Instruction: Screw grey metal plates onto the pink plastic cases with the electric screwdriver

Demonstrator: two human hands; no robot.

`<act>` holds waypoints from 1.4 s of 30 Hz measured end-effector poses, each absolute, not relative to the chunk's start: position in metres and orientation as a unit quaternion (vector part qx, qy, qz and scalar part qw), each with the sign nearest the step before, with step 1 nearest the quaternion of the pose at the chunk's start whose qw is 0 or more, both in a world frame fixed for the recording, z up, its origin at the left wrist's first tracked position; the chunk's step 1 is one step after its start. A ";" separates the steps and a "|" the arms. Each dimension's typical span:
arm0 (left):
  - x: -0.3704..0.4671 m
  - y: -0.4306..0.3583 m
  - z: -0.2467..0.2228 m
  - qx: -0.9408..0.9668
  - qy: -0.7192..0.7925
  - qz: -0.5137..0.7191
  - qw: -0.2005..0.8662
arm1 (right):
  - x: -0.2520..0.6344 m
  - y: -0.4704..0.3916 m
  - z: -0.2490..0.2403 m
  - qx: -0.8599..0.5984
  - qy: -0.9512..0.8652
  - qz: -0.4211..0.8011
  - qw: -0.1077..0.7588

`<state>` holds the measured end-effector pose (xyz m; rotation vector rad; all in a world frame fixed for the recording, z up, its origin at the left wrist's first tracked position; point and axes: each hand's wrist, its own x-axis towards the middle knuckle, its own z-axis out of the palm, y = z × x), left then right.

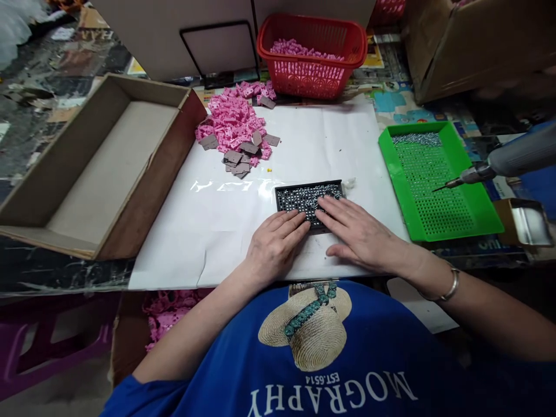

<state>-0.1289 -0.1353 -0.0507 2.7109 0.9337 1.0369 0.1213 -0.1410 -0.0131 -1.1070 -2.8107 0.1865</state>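
Observation:
A small black tray (292, 198) with rows of holes lies on the white sheet in front of me, small metal screws scattered over its right part. My left hand (277, 242) rests at the tray's lower left edge, its fingertips on the rim and the fingers side by side. Over the tray's right side lies my right hand (358, 231), fingers stretched out and slightly apart, the fingertips among the screws and the thumb below the tray. Neither hand grips anything that I can see. A bit of clear plastic (350, 183) sits at the tray's upper right corner.
Pink parts (234, 119) with grey plates (237, 162) lie heaped beyond the tray. A red basket (310, 78) of pink pieces stands behind. A green tray (402, 200) of screws and an electric screwdriver (516, 153) are at right; an open cardboard box (147, 185) is at left.

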 end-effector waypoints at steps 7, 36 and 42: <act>-0.130 -0.136 -0.052 0.885 0.304 0.346 0.064 | 0.117 -0.139 -0.016 -0.373 -0.923 0.058 0.081; -0.128 -0.133 -0.051 0.888 0.295 0.349 0.042 | 0.133 -0.096 0.005 -0.398 -0.905 0.091 0.118; -0.127 -0.132 -0.054 0.890 0.288 0.352 0.022 | 0.114 -0.078 -0.006 -0.436 -0.887 0.124 0.091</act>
